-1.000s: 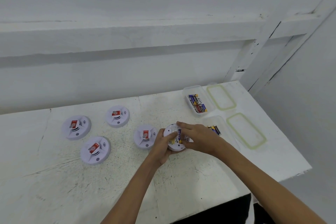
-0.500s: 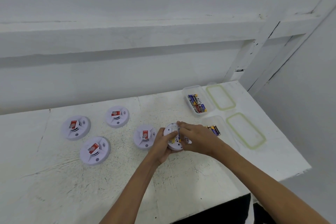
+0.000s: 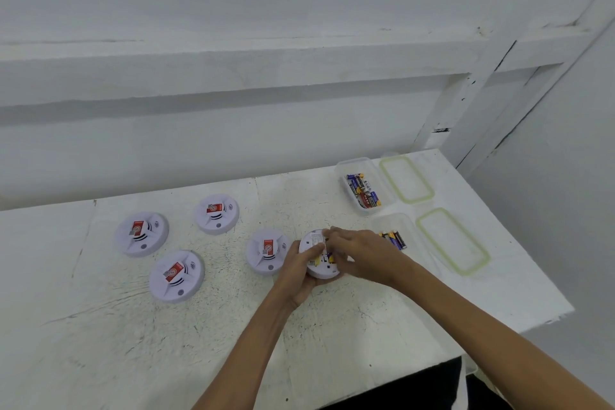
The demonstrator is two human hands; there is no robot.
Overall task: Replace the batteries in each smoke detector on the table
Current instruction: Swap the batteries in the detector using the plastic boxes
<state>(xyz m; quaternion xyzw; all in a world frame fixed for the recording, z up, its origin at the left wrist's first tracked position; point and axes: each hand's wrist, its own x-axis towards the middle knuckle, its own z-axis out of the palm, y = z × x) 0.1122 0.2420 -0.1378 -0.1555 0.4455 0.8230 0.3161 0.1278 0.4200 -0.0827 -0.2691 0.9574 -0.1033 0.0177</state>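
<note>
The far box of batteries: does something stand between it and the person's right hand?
Nothing visible does. The right hand is at the held smoke detector; the far box lies open, its lid beside it, with bare table between them.

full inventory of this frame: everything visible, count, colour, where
table: 1, white, scuffed, fills the lower frame
face-up detectors: 4, white with red labels, left and middle of the table
held detector: 1, white, back side up, between both hands
far container: 1, clear, back right
far batteries: many, mixed colours, in the far container
near container: 1, clear, behind the right hand
near batteries: a few, dark, in the near container
lids: 2, clear with green seals, one right of each container
left hand: grips the held detector's left side
right hand: fingers curled over its right side
</note>
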